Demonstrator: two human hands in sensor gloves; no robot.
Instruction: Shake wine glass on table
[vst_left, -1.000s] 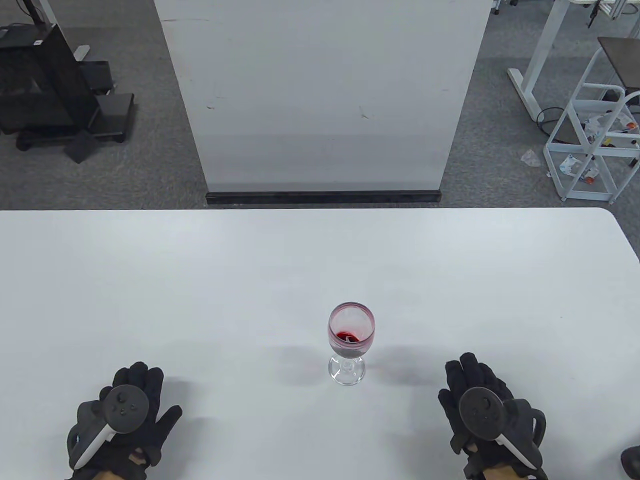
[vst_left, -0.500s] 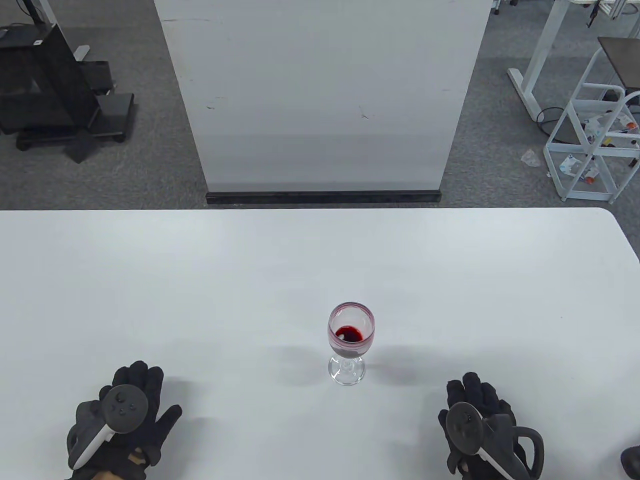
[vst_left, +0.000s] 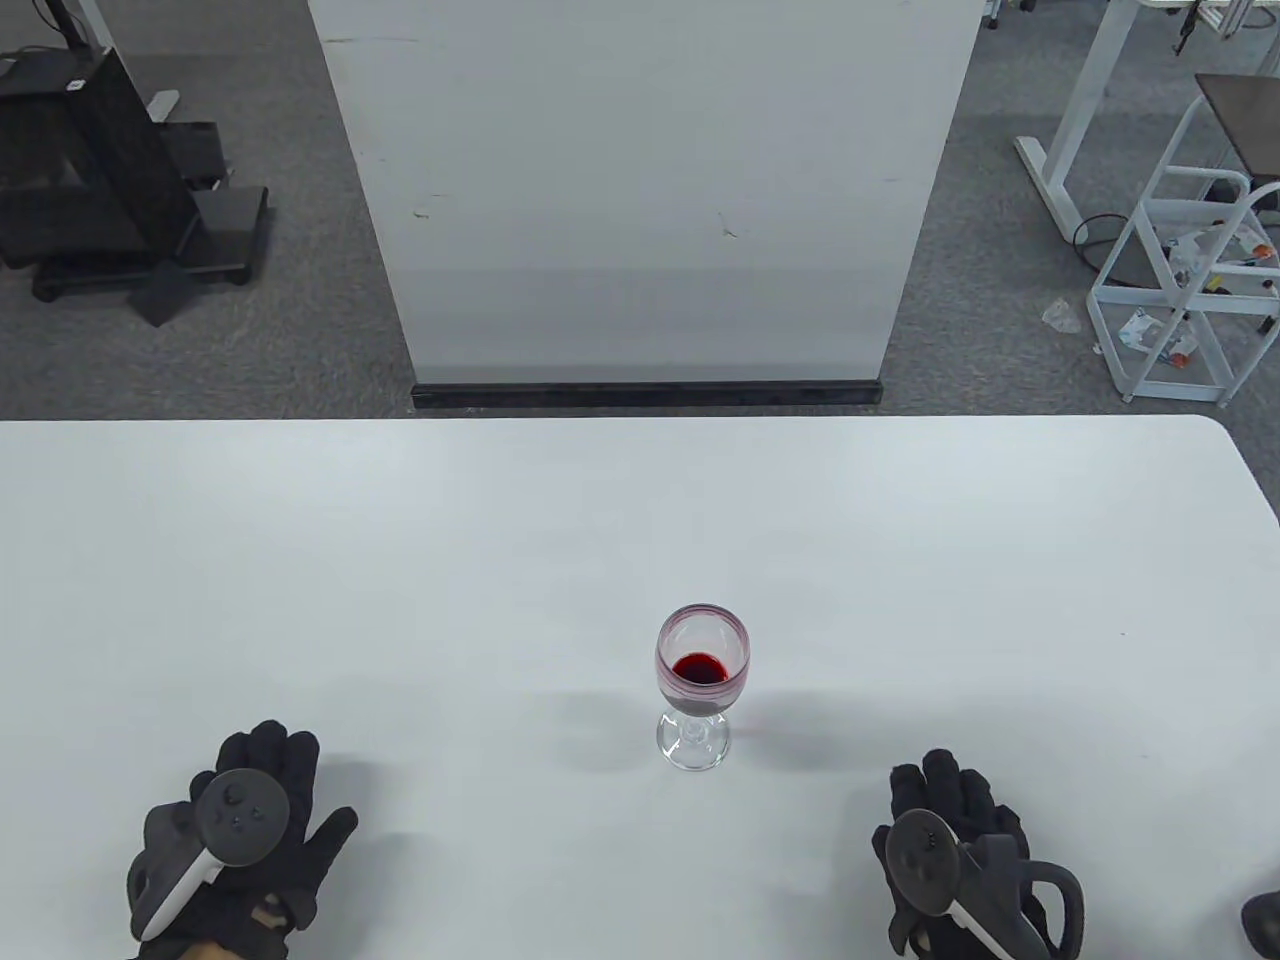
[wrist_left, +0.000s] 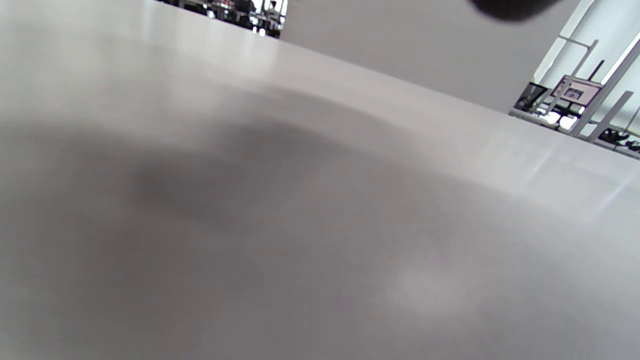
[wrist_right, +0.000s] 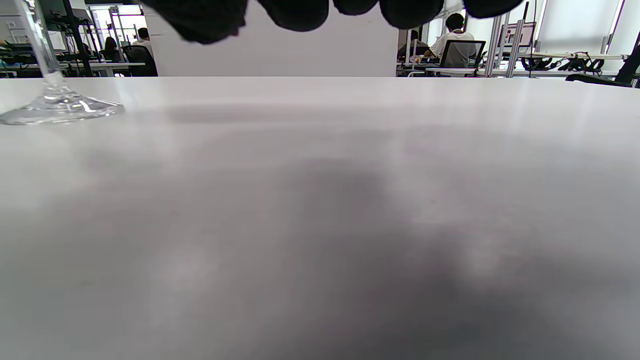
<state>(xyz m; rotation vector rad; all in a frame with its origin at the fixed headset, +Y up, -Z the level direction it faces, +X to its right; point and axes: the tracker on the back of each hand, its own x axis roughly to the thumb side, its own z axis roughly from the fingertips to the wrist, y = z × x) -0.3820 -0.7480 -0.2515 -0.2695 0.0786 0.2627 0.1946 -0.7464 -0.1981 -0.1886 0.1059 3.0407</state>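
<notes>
We count one glass (vst_left: 702, 686), upright on the white surface (vst_left: 600, 520) with red wine in its bowl, between two hands. The left hand (vst_left: 240, 840) and right hand (vst_left: 960, 860) lie flat, fingers spread, holding nothing, each well apart from the glass.

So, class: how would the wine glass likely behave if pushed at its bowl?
The glass would probably tip: its bowl sits high on a thin stem above a small foot. Clear and thin-walled, it's likely fragile. The little wine adds scant weight.
</notes>
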